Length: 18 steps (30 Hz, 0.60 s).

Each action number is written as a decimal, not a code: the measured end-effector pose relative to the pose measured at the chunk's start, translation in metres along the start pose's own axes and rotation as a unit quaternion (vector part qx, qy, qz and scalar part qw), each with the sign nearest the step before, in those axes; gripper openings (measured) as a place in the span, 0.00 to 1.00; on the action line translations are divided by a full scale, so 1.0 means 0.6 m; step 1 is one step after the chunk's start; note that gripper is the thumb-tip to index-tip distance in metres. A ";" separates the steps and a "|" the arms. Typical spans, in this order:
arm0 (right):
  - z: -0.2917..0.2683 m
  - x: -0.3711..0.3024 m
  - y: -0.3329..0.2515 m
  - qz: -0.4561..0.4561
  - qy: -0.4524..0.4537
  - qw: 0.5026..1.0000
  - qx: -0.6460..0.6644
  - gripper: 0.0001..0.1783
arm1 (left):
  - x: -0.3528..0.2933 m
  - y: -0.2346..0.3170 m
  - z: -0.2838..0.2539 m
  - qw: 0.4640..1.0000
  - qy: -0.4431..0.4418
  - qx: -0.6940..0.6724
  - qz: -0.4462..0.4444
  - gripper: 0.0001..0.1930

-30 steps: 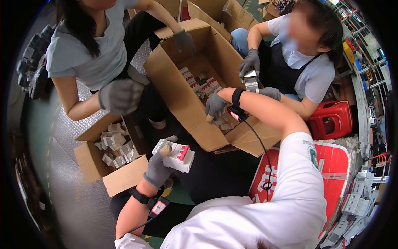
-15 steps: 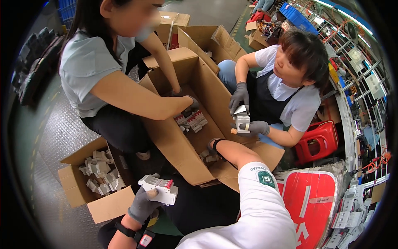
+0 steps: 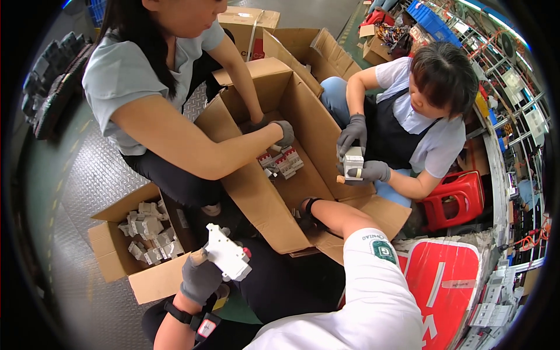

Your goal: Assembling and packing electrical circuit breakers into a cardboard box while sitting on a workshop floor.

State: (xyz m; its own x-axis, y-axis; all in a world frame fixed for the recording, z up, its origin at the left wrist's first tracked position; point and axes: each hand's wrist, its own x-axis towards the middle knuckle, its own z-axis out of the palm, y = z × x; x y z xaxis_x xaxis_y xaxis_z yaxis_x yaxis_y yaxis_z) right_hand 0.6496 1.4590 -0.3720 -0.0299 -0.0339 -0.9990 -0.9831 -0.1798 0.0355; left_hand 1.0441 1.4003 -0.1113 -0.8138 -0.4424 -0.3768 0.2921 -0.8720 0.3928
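Observation:
My left hand (image 3: pixel 200 279), in a grey glove with a bare thumb tip, is closed on a white circuit breaker (image 3: pixel 226 254) with a bit of red at its side. The breaker is held above my lap, its flat side turned up. My right arm reaches across to the large cardboard box (image 3: pixel 261 213). There my right hand (image 3: pixel 305 219) is low inside near the front corner, its fingers hidden by the box edge and shadow. Several white circuit breakers (image 3: pixel 287 163) with red switches lie on the box floor.
A small carton (image 3: pixel 109 249) of white breaker parts (image 3: pixel 153 236) stands at left. One co-worker's gloved hands (image 3: pixel 284 133) reach into the large box; another's (image 3: pixel 368 170) hold a white breaker (image 3: pixel 353 163). A red stool (image 3: pixel 455 201) and a red-and-white board (image 3: pixel 440 280) are at right.
The breaker in my left hand has turned, its flat side now facing up. The right-hand co-worker's head has bent down toward the breaker they hold. My right hand stays in the box.

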 end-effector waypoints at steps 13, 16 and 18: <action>-0.087 -0.328 0.057 0.158 0.349 0.882 0.273 0.24 | 0.015 -0.038 -0.009 1.000 0.011 -0.008 0.022 0.44; -0.077 -0.387 0.055 0.077 0.389 0.840 0.371 0.33 | 0.017 -0.039 -0.018 0.998 -0.051 -0.031 0.009 0.39; -0.066 -0.416 0.039 -0.051 0.440 0.732 0.518 0.29 | 0.018 -0.038 -0.021 0.997 -0.058 -0.047 0.001 0.38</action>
State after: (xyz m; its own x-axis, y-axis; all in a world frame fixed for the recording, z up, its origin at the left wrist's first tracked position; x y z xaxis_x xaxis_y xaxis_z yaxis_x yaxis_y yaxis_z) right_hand 0.6413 1.4242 -0.1207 -0.2668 -0.7736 -0.5748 -0.5945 0.6015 -0.5337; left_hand 1.0349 1.4130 -0.1347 -0.8646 -0.4208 -0.2746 0.3340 -0.8896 0.3114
